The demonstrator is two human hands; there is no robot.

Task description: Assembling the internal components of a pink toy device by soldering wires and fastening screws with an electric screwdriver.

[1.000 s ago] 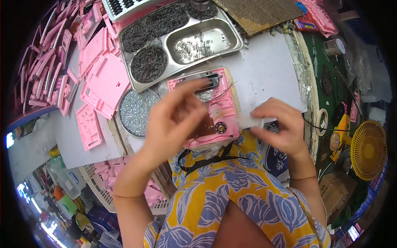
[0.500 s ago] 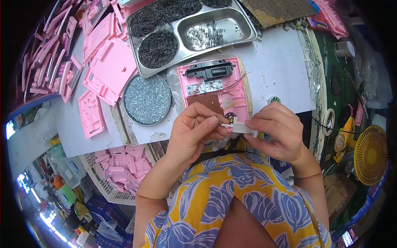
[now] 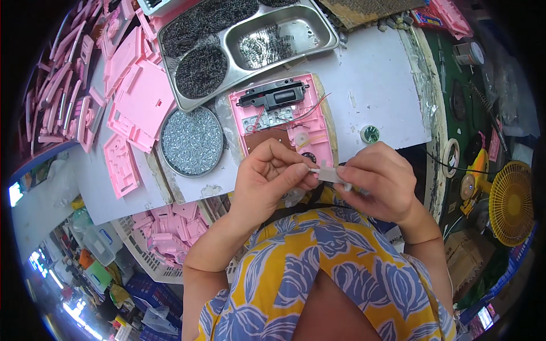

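A white plastic bracket (image 3: 328,174) is held in the air over the near edge of the pink housing (image 3: 325,132), close to the body. Its wider end is pinched between thumb and fingers of the right hand (image 3: 378,181); at its narrow end, a small pale tip is pinched by thumb and forefinger of the left hand (image 3: 272,177). Whether that tip belongs to the bracket or is a separate piece cannot be told.

Inside the housing, a black plastic mechanism (image 3: 278,98), a brown circuit board (image 3: 263,140) and a pale wheel (image 3: 301,138) are seen. Loose red wires (image 3: 316,107) are left trailing past its right side.

The tip could be dropped, since only a little of it is gripped and the fingers are crowded together. If the bracket is twisted or forced, its slim end could be bent or snapped. The wires could be snagged by a passing hand and their joints pulled. Should the round dish (image 3: 164,154) at the left be knocked by the left elbow, its small silvery metal pieces (image 3: 192,141) could be spilled
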